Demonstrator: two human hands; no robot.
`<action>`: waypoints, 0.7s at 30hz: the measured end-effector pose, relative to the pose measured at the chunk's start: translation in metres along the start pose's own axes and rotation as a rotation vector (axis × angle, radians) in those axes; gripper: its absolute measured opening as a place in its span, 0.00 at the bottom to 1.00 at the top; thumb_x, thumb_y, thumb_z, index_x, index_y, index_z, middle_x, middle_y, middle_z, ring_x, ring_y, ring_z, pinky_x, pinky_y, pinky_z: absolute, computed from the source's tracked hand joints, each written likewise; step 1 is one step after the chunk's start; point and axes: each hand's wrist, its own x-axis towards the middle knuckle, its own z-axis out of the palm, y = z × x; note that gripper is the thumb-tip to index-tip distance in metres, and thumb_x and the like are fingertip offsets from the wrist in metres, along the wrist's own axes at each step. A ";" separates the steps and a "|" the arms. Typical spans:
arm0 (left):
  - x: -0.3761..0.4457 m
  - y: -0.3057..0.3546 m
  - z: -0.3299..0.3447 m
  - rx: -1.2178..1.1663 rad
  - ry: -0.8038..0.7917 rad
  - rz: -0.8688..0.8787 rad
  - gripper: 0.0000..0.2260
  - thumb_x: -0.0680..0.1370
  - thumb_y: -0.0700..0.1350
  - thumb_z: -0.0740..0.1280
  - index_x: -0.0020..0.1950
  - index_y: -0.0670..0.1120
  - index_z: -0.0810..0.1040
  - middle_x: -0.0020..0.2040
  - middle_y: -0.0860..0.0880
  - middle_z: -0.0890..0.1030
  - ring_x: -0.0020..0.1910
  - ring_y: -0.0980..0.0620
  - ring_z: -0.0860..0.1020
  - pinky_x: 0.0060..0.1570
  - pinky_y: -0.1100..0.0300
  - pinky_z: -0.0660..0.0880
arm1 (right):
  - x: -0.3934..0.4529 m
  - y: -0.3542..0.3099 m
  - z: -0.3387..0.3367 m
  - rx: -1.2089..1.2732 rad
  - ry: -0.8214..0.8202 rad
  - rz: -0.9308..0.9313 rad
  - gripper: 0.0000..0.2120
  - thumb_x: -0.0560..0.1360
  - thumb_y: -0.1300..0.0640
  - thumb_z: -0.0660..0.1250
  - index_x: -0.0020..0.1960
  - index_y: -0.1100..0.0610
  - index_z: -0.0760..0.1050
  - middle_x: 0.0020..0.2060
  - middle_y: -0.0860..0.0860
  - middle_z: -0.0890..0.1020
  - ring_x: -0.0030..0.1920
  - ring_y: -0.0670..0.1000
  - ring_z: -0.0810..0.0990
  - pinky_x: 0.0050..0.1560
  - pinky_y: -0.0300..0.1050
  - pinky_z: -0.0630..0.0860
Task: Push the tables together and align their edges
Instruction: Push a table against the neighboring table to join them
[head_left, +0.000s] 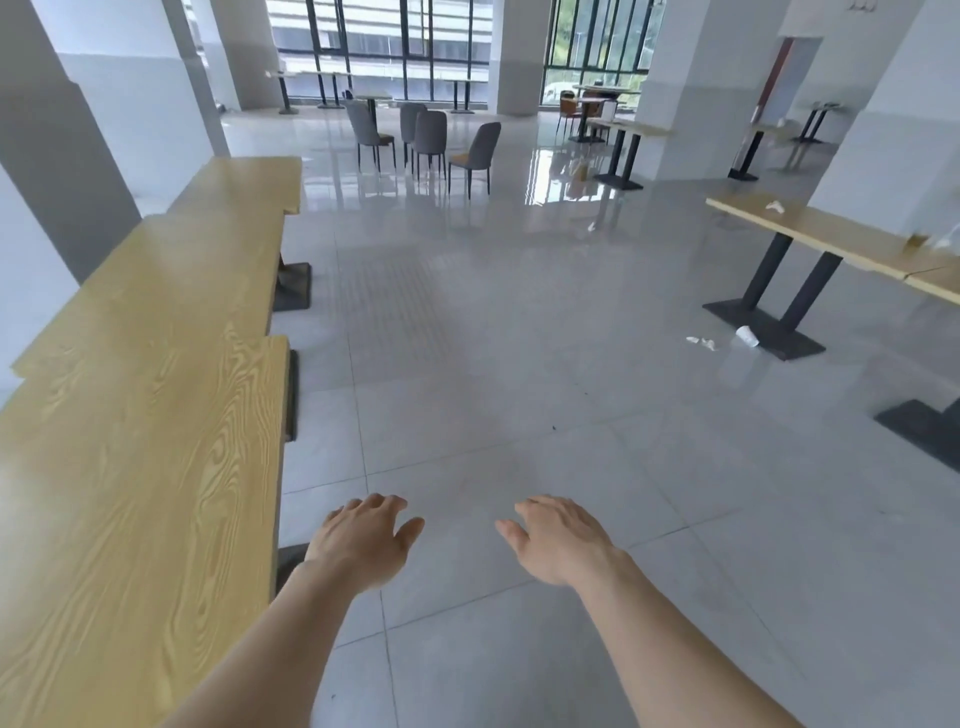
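Observation:
A row of three wood-grain tables runs along the left wall. The near table (135, 493) juts further right than the middle table (197, 280), and the far table (249, 182) juts out again, so their right edges form steps. My left hand (363, 540) hovers palm down over the floor, just right of the near table's edge, touching nothing. At the same height, further right, my right hand (561, 540) hangs palm down with relaxed fingers and holds nothing.
Grey tiled floor (519, 364) stretches ahead. Another wooden table (831, 239) on black legs stands at the right, with a fallen paper cup (747, 336) and scraps by its base. Several grey chairs (431, 140) stand further back, with white pillars on both sides.

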 end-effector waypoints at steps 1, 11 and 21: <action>0.019 0.007 -0.003 -0.006 -0.002 0.002 0.26 0.83 0.63 0.49 0.79 0.54 0.63 0.77 0.53 0.68 0.75 0.49 0.66 0.73 0.51 0.63 | 0.016 0.009 -0.008 0.000 -0.001 -0.001 0.29 0.85 0.41 0.50 0.74 0.60 0.70 0.73 0.57 0.73 0.74 0.58 0.68 0.74 0.50 0.62; 0.253 0.037 -0.055 -0.052 -0.001 -0.011 0.25 0.83 0.62 0.50 0.78 0.54 0.64 0.75 0.53 0.70 0.74 0.48 0.67 0.72 0.53 0.62 | 0.234 0.075 -0.098 -0.054 -0.039 0.012 0.29 0.84 0.40 0.49 0.72 0.59 0.71 0.72 0.57 0.73 0.74 0.58 0.68 0.73 0.51 0.64; 0.430 0.006 -0.140 -0.081 0.057 -0.117 0.25 0.83 0.62 0.50 0.78 0.54 0.64 0.75 0.53 0.71 0.73 0.49 0.68 0.72 0.52 0.63 | 0.444 0.068 -0.188 -0.050 -0.017 -0.084 0.28 0.84 0.39 0.50 0.70 0.57 0.72 0.70 0.55 0.75 0.71 0.58 0.71 0.71 0.52 0.67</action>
